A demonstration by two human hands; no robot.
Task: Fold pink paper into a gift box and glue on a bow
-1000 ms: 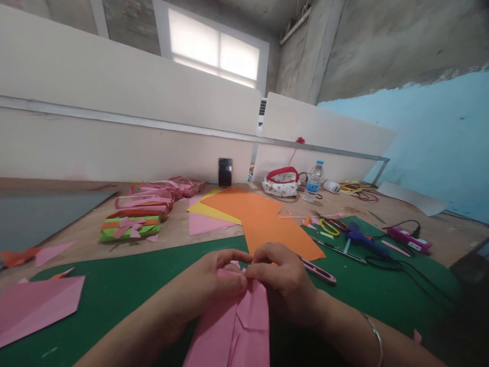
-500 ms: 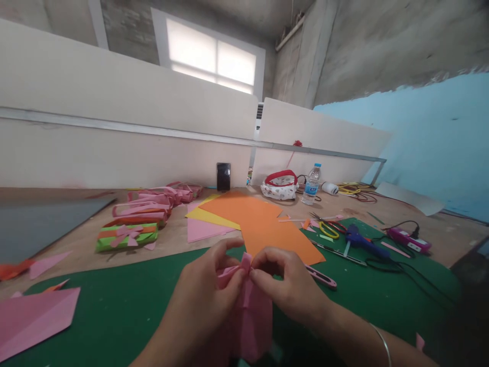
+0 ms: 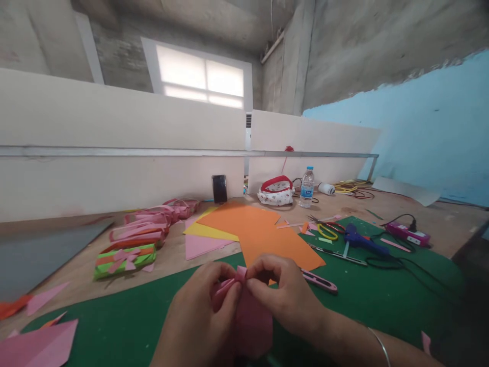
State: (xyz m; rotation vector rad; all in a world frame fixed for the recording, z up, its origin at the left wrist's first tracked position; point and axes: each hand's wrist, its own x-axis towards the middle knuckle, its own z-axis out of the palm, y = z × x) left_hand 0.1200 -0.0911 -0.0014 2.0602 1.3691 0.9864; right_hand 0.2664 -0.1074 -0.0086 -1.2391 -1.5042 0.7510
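Observation:
Near the bottom middle, a folded piece of pink paper hangs upright between my hands, over the green cutting mat. My left hand is closed on its upper left part, thumb and fingers pinching the folds. My right hand pinches the small folded tip at the top, beside the left thumb. The lower end of the pink paper is partly dark and behind my hands. Just beyond them lie orange paper sheets, and a pink craft knife sits right of my right hand.
To the left stand a green paper package with a pink bow and several pink paper pieces. Scissors, a blue glue gun with its cord, and a purple power strip are on the right. A water bottle stands behind.
The camera view has tilted upward a little, so the table appears lower. Both hands still pinch the pink paper's top, with little change in grip.

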